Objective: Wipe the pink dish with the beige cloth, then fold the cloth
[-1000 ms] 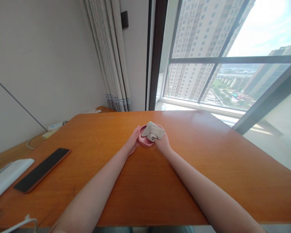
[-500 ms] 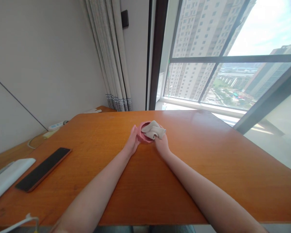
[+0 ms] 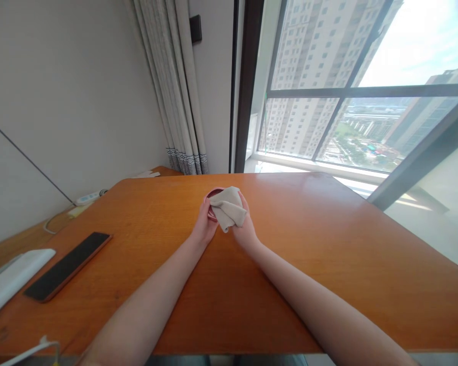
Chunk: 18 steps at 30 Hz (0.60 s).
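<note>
A small pink bowl (image 3: pixel 212 193) is held above the wooden table, its opening facing partly toward me. My left hand (image 3: pixel 205 222) is closed around the bowl's left side, with the thumb by the rim. A beige cloth (image 3: pixel 228 207) covers the right part of the bowl's mouth, and one corner hangs down in front. My right hand (image 3: pixel 246 231) grips the cloth at the bowl's right side; the cloth hides some of its fingers. Most of the bowl's inside is out of sight behind the cloth.
On the table (image 3: pixel 290 264), a dark phone-like slab (image 3: pixel 67 267) lies at the left beside a white object (image 3: pixel 17 277). A white cable (image 3: pixel 30 352) is at the near left edge. A power strip (image 3: pixel 87 197) sits by the wall. Large windows stand beyond the table.
Both hands and the bowl have shifted slightly left. The cloth has spread from a bunched shape inside the bowl to lie over its rim and front, hiding more of it.
</note>
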Motion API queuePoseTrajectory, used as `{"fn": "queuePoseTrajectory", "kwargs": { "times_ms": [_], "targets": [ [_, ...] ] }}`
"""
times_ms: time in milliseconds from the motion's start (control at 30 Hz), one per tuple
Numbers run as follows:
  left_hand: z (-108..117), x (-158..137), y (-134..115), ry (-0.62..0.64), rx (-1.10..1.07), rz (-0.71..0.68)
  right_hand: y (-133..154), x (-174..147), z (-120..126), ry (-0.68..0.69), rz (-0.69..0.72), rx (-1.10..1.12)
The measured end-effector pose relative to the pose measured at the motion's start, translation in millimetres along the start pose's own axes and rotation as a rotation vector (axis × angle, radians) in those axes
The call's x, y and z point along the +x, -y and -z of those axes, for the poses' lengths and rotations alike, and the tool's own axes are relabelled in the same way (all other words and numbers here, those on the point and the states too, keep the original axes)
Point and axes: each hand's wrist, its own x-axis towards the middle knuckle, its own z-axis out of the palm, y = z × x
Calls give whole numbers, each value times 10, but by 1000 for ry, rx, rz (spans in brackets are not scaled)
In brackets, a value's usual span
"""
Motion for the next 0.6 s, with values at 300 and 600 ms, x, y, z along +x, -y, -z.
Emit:
{"fn": "queuePoseTrajectory", "kwargs": {
  "times_ms": [300, 600],
  "targets": [
    [30, -4, 95, 53, 176, 166, -157, 143, 295, 17, -10, 34],
    [91, 56, -9, -52, -21, 76, -5, -52, -60, -15, -109, 207]
  ]
}}
